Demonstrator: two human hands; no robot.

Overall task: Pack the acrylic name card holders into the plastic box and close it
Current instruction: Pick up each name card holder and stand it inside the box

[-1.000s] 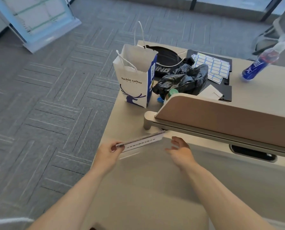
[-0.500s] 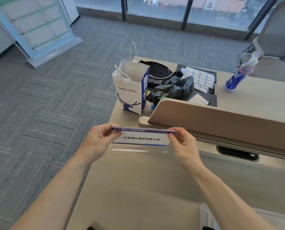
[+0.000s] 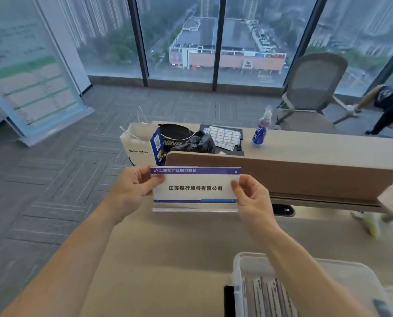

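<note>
An acrylic name card holder (image 3: 195, 189) with a purple header and black Chinese text stands upright in the air above the desk, its face toward me. My left hand (image 3: 133, 186) pinches its left edge and my right hand (image 3: 252, 197) pinches its right edge. The clear plastic box (image 3: 239, 271) sits at the bottom right of the desk, open on top, with several name card holders (image 3: 266, 296) lying inside. My right forearm crosses over part of the box.
A wooden divider panel (image 3: 282, 175) runs across the desk (image 3: 168, 259). Behind it are a white coffee paper bag (image 3: 137, 145), a black plastic bag (image 3: 193, 143), a label sheet (image 3: 225, 136) and a blue bottle (image 3: 261, 131). A grey chair (image 3: 314, 88) stands by the windows.
The holder went from flat and held by my left hand alone to upright and held by both hands. The camera tilted up, bringing the windows and the box into view.
</note>
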